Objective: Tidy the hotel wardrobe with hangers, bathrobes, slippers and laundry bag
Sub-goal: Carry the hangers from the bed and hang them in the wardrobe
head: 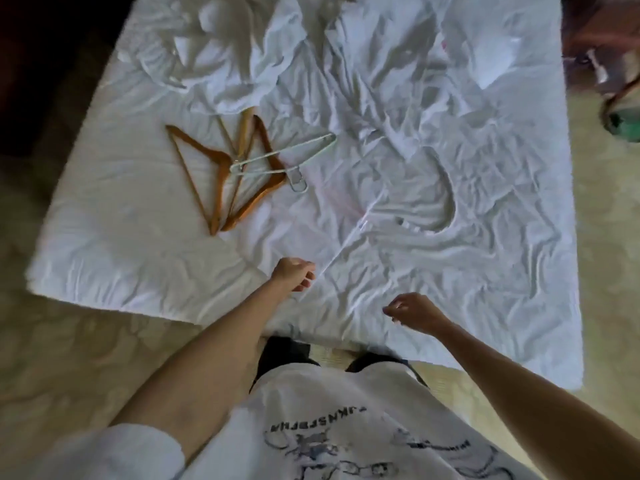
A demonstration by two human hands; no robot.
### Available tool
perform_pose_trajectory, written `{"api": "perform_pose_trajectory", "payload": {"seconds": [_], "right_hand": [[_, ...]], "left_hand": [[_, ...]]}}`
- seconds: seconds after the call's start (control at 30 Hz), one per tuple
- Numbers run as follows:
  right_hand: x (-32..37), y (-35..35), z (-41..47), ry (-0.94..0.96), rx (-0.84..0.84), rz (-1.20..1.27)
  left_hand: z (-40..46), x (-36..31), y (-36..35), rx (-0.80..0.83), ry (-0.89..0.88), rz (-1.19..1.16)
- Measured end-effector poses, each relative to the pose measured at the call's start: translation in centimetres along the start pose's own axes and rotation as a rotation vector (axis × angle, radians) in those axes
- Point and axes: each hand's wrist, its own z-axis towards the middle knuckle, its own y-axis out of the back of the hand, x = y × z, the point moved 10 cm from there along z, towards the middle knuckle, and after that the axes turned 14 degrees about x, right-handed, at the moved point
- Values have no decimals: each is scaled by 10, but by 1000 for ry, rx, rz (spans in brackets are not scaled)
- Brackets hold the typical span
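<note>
Two brown wooden hangers (221,174) lie crossed on the white bed sheet (121,237), with a pale green wire hanger (284,154) on top of them. Behind them, at the bed's far left, is a crumpled white bathrobe (221,57). A flat white cloth piece with a curved, collar-like edge (446,202) is spread at mid-right. My left hand (294,273) hovers near the bed's front edge beside a fold, fingers loosely curled. My right hand (412,311) hovers just right of it, also loosely curled. Neither visibly holds anything.
The bed fills most of the view and I stand at its near edge. Pale patterned carpet (69,358) runs along the left and right sides. A bag with a green item (620,119) lies on the floor at far right. More rumpled white linen (491,53) sits at the back right.
</note>
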Motion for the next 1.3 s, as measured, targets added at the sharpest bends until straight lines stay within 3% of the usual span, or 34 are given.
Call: {"api": "perform_pose_trajectory", "payload": {"seconds": [0.3, 0.43, 0.73, 0.9, 0.97, 1.03, 1.17, 1.3], "right_hand": [[112, 71, 94, 219, 105, -226], [171, 83, 160, 253, 44, -219], [292, 64, 327, 326, -94, -342], [372, 84, 382, 470, -403, -415], [395, 80, 401, 551, -485, -524], [403, 65, 426, 590, -486, -660], [388, 57, 425, 721, -641, -711], [317, 83, 379, 778, -777, -546]], "left_hand": [[19, 9, 27, -230, 14, -243], [70, 2, 72, -324, -22, -239], [192, -31, 198, -616, -113, 110], [254, -61, 242, -760, -251, 363], [286, -57, 237, -715, -250, 504], [304, -47, 227, -733, -305, 591], [295, -27, 216, -1010, -482, 740], [288, -23, 215, -927, -454, 675]]}}
